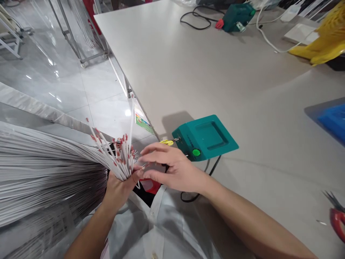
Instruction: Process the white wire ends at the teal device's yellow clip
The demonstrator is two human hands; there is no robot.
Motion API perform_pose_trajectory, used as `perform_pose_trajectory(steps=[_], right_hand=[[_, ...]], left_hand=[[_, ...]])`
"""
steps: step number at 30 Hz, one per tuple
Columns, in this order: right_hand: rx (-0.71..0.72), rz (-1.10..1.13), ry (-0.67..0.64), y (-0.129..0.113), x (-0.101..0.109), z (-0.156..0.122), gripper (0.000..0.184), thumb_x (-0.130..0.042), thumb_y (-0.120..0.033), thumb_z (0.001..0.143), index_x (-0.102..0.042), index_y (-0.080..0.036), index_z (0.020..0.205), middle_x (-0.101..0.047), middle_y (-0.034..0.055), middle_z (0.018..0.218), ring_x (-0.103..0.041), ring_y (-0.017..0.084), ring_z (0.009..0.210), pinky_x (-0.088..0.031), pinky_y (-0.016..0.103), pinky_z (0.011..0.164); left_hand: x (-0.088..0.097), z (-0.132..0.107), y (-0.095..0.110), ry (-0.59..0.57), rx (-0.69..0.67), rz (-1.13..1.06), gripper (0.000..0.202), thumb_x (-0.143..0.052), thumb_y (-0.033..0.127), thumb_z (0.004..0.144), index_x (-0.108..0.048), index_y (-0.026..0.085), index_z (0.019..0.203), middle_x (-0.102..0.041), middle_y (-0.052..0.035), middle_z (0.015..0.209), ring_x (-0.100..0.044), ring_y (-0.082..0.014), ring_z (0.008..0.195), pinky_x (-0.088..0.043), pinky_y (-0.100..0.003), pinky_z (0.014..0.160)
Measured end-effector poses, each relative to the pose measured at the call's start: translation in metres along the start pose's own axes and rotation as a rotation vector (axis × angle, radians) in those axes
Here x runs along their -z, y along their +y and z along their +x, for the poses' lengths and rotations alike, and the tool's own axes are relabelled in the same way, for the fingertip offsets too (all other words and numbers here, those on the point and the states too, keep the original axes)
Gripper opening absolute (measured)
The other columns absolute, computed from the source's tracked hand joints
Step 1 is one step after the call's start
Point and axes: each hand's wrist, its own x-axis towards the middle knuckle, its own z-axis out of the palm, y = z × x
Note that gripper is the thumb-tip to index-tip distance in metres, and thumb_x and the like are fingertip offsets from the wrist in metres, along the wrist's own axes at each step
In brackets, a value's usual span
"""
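Note:
My left hand (121,187) is closed around a bundle of thin white wires (122,163) with red tips that fan upward. From this grip the long bunch of wires (54,169) runs off to the left. My right hand (172,165) hovers just right of the tips, its fingers bent and apart, with nothing clearly held. Beyond the right hand, at the table edge, sits a teal tester-like box (212,135) with a green button (196,152). A yellow clip (167,142) is plugged into its near-left side.
The pale table (215,72) bears a second teal box (237,18) with cables, a yellow object (320,43) and a blue tray-like object (334,118). Red-handled scissors (336,219) lie at the right edge. A metal rack (72,39) stands on the tiled floor.

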Motion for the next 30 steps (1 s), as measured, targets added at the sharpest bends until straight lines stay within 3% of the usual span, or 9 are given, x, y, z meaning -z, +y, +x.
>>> perform_pose_trajectory(steps=[3,5,9,13,19,24,27,30], right_hand=[[0.050,0.011,-0.203,-0.003,0.005,0.003,0.014,-0.054,-0.019,0.083,-0.068,-0.022,0.081,-0.063,0.0020,0.084,-0.060,0.012,0.078,-0.049,0.024,0.069],[0.047,0.088,-0.226,-0.003,0.003,0.005,0.014,-0.054,-0.017,0.082,-0.067,-0.020,0.079,-0.062,0.0026,0.081,-0.059,0.011,0.074,-0.049,0.023,0.066],[-0.094,0.455,-0.037,-0.001,-0.017,0.007,0.008,-0.063,-0.023,0.077,-0.067,-0.018,0.072,-0.059,0.0016,0.076,-0.058,0.011,0.069,-0.049,0.025,0.064],[-0.317,0.876,0.166,0.002,-0.045,0.006,0.018,-0.072,-0.036,0.066,-0.067,-0.018,0.066,-0.057,-0.0011,0.073,-0.056,0.009,0.058,-0.049,0.023,0.053],[-0.448,1.097,0.180,0.006,-0.056,0.004,0.018,-0.074,-0.035,0.063,-0.070,-0.019,0.069,-0.059,-0.0027,0.072,-0.049,0.003,0.044,-0.042,0.017,0.039],[-0.353,0.888,0.233,0.005,-0.052,0.003,0.012,-0.067,-0.031,0.072,-0.069,-0.019,0.070,-0.057,-0.0028,0.067,-0.054,0.006,0.049,-0.046,0.021,0.046],[-0.208,0.488,0.320,0.008,-0.046,0.001,0.009,-0.062,-0.024,0.078,-0.068,-0.020,0.073,-0.061,0.0003,0.071,-0.059,0.010,0.063,-0.049,0.024,0.058],[0.008,-0.028,0.291,0.014,-0.036,-0.003,0.016,-0.052,-0.021,0.084,-0.067,-0.018,0.079,-0.063,0.0040,0.073,-0.059,0.013,0.069,-0.048,0.025,0.062]], left_hand=[[0.007,-0.002,0.007,-0.160,-0.007,0.065,0.008,-0.069,0.025,0.068,-0.069,0.017,0.070,-0.046,0.0037,0.046,-0.036,-0.0077,0.042,-0.028,-0.023,0.042],[0.009,-0.002,0.010,-0.211,-0.003,0.023,0.009,-0.068,0.025,0.069,-0.068,0.016,0.067,-0.049,0.0024,0.049,-0.038,-0.0080,0.045,-0.029,-0.022,0.043],[0.007,-0.002,0.012,-0.186,0.050,-0.224,0.017,-0.070,0.031,0.066,-0.064,0.015,0.062,-0.046,0.0035,0.047,-0.035,-0.0061,0.042,-0.025,-0.020,0.040],[0.000,-0.001,0.008,-0.086,0.066,-0.404,0.023,-0.074,0.034,0.060,-0.059,0.016,0.060,-0.045,0.0054,0.044,-0.035,-0.0055,0.040,-0.028,-0.019,0.039],[-0.010,-0.001,-0.001,-0.077,0.070,-0.543,0.018,-0.072,0.032,0.064,-0.060,0.018,0.066,-0.055,0.0038,0.052,-0.049,-0.0089,0.048,-0.045,-0.026,0.055],[-0.016,-0.001,0.001,-0.007,0.099,-0.548,0.019,-0.074,0.029,0.061,-0.061,0.017,0.066,-0.056,0.0034,0.053,-0.049,-0.0081,0.048,-0.040,-0.021,0.048],[-0.016,0.001,0.002,0.031,0.064,-0.467,0.017,-0.073,0.029,0.063,-0.061,0.017,0.067,-0.053,0.0045,0.051,-0.039,-0.0053,0.041,-0.031,-0.019,0.041],[-0.014,0.001,0.001,0.031,0.014,-0.253,0.015,-0.069,0.030,0.068,-0.064,0.016,0.071,-0.052,0.0040,0.051,-0.034,-0.0052,0.040,-0.025,-0.020,0.038]])
